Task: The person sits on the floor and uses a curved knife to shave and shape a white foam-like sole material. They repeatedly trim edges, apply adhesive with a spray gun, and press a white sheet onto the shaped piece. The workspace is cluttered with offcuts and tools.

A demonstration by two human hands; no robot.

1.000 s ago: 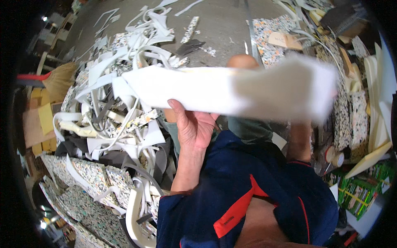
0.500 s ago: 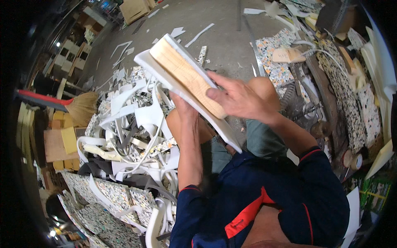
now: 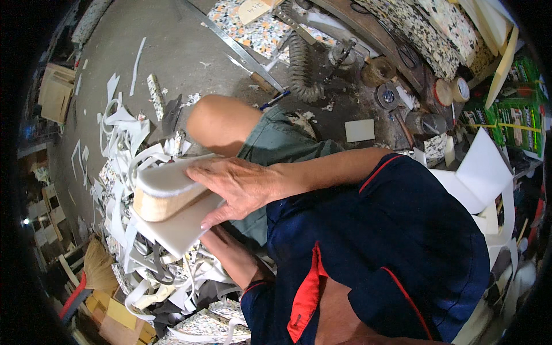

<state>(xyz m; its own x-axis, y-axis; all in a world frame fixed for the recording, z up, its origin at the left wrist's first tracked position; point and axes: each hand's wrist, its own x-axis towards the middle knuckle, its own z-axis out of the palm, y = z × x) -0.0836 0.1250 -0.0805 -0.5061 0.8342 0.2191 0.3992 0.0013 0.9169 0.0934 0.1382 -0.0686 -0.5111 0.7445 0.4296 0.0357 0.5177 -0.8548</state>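
A pale wooden block (image 3: 161,208) with a rounded end is sandwiched between two layers of white foam. The upper foam layer (image 3: 167,177) follows the block's shape, while the lower foam sheet (image 3: 178,233) juts out past it. My right hand (image 3: 236,185) is closed over the near end, fingers on the top foam and thumb down by the lower sheet's edge. Beneath the sheet, my left hand (image 3: 215,237) holds the piece from below; its fingers are hidden by the foam. The piece is over my lap, with its rounded end pointing left.
White foam offcuts (image 3: 123,123) are heaped at left, near a straw broom (image 3: 99,265). Ahead lie a long metal ruler (image 3: 230,46), a knife (image 3: 261,82) and a coiled hose (image 3: 300,66). Tape rolls (image 3: 460,89) and a hammer (image 3: 402,127) are at right, beside speckled foam slabs (image 3: 417,31).
My view has swung to the right. The foam-covered block has come lower and turned, so its top foam layer and rounded end show. My right hand now wraps over it.
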